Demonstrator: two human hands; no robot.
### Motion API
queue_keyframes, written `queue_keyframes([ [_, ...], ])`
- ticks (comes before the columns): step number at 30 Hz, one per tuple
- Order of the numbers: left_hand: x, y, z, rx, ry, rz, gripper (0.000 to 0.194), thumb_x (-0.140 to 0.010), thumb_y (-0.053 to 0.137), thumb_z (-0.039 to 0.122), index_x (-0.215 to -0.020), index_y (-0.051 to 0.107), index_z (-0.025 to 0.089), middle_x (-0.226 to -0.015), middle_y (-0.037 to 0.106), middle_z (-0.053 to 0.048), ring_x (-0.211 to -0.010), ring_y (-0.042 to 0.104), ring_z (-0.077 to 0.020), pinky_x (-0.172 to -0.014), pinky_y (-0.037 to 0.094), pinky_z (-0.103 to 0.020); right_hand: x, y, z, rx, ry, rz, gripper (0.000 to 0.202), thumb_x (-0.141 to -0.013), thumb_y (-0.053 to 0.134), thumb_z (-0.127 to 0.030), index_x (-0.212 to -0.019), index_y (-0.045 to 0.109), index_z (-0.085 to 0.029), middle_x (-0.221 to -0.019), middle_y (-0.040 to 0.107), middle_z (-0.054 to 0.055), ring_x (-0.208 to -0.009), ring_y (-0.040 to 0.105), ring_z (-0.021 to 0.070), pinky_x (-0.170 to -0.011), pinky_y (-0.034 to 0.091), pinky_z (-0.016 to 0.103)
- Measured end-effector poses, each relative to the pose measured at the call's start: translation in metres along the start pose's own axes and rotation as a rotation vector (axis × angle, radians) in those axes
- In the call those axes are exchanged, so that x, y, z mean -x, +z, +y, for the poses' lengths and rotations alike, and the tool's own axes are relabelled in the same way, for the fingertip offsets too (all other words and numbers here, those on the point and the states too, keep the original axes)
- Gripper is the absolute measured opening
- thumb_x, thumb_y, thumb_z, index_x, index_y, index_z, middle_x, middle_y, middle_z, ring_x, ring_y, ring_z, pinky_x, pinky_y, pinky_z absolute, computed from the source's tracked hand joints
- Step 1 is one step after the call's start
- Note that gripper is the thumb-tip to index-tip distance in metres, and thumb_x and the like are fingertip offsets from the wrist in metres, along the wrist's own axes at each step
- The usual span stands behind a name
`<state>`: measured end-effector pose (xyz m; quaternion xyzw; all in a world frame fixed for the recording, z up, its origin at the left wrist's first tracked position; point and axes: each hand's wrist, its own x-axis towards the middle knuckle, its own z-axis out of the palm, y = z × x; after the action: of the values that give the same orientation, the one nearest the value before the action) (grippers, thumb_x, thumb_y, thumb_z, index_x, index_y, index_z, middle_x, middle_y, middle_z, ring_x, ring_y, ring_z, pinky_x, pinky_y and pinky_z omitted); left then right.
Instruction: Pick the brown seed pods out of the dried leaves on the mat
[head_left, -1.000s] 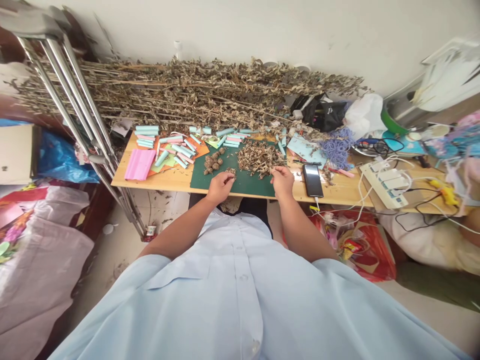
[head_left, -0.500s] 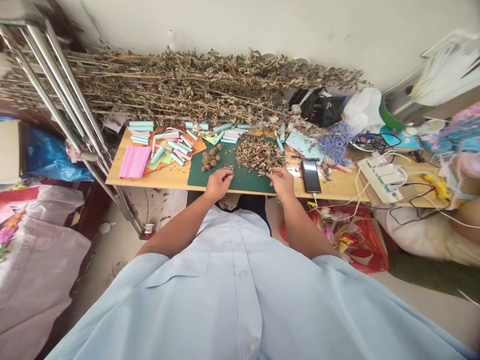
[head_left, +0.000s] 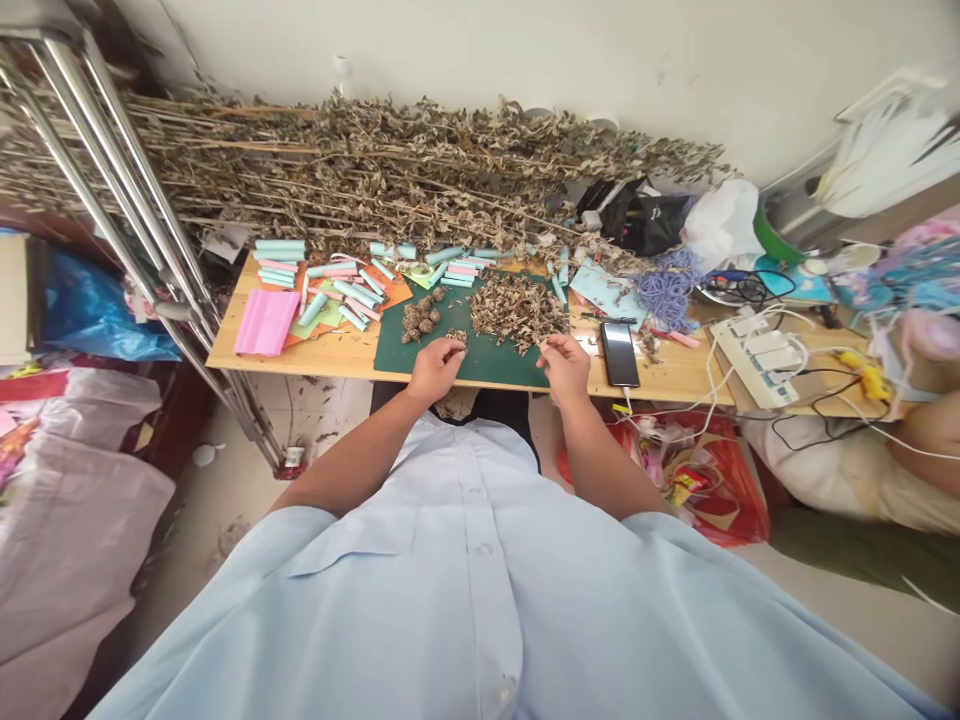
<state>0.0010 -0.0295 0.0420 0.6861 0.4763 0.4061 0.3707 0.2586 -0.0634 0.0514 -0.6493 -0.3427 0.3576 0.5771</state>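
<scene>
My left hand (head_left: 436, 370) is closed at the front edge of a green mat (head_left: 396, 352), its fingertips on a small ball of dried leaves (head_left: 456, 336). Several similar brown leaf balls (head_left: 421, 318) sit together just beyond it. On the mat's right half lies a loose heap of crumbled dried leaves (head_left: 517, 308). Beside that heap, my right hand (head_left: 565, 368) has thumb and fingers pinched together. Whatever is in that pinch is too small to make out.
Rolled pastel paper tubes (head_left: 360, 294) and pink paper (head_left: 265, 322) lie left. A phone (head_left: 620, 354), purple yarn (head_left: 670, 288) and a power strip (head_left: 754, 360) are right. Dried plant stalks (head_left: 360, 170) line the back. Metal crutches (head_left: 124, 170) lean at left.
The view has shifted very slightly. My right hand's fingertips have changed position a little by the leaf heap; my left hand stays at the small leaf ball.
</scene>
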Motion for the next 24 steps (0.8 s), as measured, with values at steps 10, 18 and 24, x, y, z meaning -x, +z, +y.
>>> queue_keyframes([
  [10, 0.003, 0.011, 0.002, 0.474, -0.281, -0.230, 0.048, -0.092, 0.061, 0.049, -0.123, 0.068, 0.013, -0.082, 0.073, -0.006, -0.052, 0.056, -0.0073, -0.049, 0.044, -0.020, 0.041, 0.062, -0.005, 0.144, -0.184, -0.269, 0.026, -0.079, 0.069, -0.044, -0.094, 0.069, -0.023, -0.107, 0.072, 0.006, -0.062, 0.061, 0.0125, -0.062, 0.053, 0.030],
  [18, 0.000, 0.007, 0.000, 0.745, -0.318, -0.165, 0.051, -0.090, 0.067, 0.044, -0.128, 0.061, 0.011, -0.083, 0.070, -0.006, -0.071, 0.071, -0.0160, -0.050, 0.047, -0.020, 0.050, 0.092, -0.002, 0.016, -0.044, -0.366, 0.027, -0.075, 0.072, -0.043, -0.094, 0.069, -0.023, -0.090, 0.072, 0.002, -0.060, 0.058, 0.0129, -0.058, 0.051, 0.029],
  [24, -0.004, 0.003, 0.002, 0.805, -0.392, -0.117, 0.038, -0.087, 0.071, 0.043, -0.108, 0.065, 0.011, -0.076, 0.068, -0.004, -0.064, 0.068, -0.0123, -0.050, 0.046, -0.020, 0.049, 0.098, 0.006, -0.030, 0.041, -0.356, 0.033, -0.072, 0.072, -0.047, -0.094, 0.067, -0.023, -0.098, 0.072, 0.002, -0.061, 0.057, 0.0115, -0.051, 0.044, 0.025],
])
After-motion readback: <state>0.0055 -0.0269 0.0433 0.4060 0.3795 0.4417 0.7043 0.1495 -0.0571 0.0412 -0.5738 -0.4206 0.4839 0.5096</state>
